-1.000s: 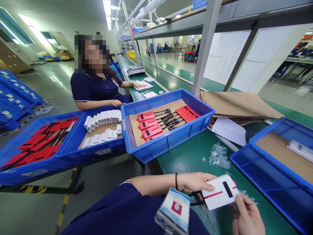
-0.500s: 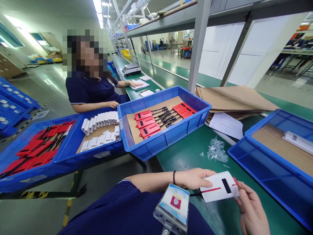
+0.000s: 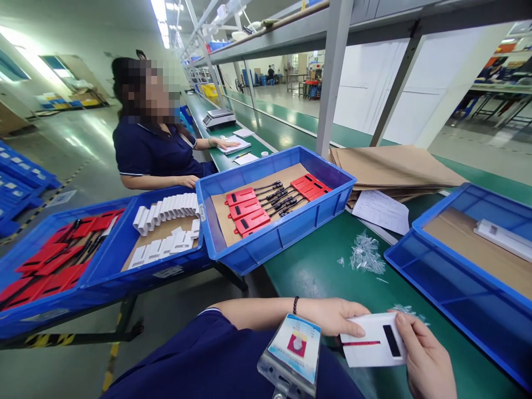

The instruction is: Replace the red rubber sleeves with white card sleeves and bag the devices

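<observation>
My left hand [image 3: 338,317] is closed on the left end of a flat white sleeve [image 3: 368,354], thumb on top. The sleeve's face has a black rectangular window near its right end and a narrow slot showing red at the left. My right hand [image 3: 426,352] pinches the right edge, thumb over the top near the window. Fingers hide the underside of the sleeve. Just beyond the right hand, small clear plastic pieces [image 3: 399,308] lie on the green table. A larger heap of clear pieces [image 3: 366,252] sits farther back.
Ahead stands a blue bin [image 3: 286,235] of red cased units with black cables [image 3: 253,221]. Leftward are a bin of white sleeves [image 3: 168,213] and another of red units [image 3: 62,257]. A blue bin [image 3: 453,299] stands right, cardboard sheets [image 3: 394,166] behind. A co-worker [image 3: 153,149] sits left.
The sleeve has come slightly down and nearer me. The red piece at its right end and the black cable at its left no longer show. My right hand now grips the edge from above.
</observation>
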